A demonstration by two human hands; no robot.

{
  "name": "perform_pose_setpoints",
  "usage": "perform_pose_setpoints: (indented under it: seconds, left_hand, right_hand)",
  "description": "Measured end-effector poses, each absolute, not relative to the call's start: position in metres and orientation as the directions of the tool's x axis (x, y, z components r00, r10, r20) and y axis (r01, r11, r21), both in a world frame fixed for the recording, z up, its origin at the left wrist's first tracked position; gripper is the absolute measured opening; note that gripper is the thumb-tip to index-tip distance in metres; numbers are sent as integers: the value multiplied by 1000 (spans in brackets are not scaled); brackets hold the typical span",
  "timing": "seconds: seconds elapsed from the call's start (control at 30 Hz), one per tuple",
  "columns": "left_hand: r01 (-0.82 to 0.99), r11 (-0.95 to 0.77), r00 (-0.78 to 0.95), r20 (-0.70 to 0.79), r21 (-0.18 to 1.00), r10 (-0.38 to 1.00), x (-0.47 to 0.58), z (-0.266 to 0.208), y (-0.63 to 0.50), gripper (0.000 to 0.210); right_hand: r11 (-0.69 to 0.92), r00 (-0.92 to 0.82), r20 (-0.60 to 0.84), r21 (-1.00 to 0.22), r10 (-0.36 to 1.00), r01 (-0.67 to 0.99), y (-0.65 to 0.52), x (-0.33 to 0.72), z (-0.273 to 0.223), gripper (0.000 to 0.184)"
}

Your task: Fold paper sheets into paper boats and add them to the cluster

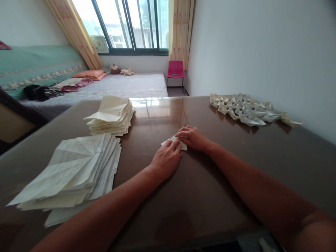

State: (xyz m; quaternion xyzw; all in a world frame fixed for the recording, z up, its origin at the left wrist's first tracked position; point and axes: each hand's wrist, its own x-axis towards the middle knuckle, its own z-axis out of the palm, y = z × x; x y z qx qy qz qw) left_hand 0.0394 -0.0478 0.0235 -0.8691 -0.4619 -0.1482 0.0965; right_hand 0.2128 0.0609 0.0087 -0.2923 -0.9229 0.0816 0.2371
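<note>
A small folded piece of paper [184, 146] lies on the brown tabletop in front of me, partly covered by both hands. My left hand [167, 158] holds it down from the near side, fingers together over its middle. From the right, my right hand [194, 138] grips its far edge with curled fingers. Only the paper's left tip and right corner show well, so its exact folded shape is hidden.
To the left are a stack of creased, written sheets [76, 164] and, behind it, a stack of yellowish sheets [111, 117]. Many folded paper boats [244, 110] cluster at the far right of the glossy table [210, 196]. Beyond stand a bed [139, 84] and a pink chair [175, 70].
</note>
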Motion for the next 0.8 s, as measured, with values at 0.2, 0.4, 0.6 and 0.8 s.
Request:
perform_pose_setpoints:
  seconds: [0.2,0.4,0.6,0.8]
  left_hand:
    - [852,-523,509,293,-32,810,34,19,-45,28]
    - [847,-526,522,304,-76,797,34,28,-52,27]
    - [852,-513,510,378,-103,773,27,33,-47,28]
    - [891,-447,452,221,-72,864,22,33,-39,36]
  right_hand:
    - [790,-671,419,-301,613,534,59,212,12,13]
    - [887,-812,358,-234,460,399,61,221,19,24]
    - [901,-858,289,-223,425,371,60,230,24,35]
    - [823,-800,268,-374,537,428,64,233,28,21]
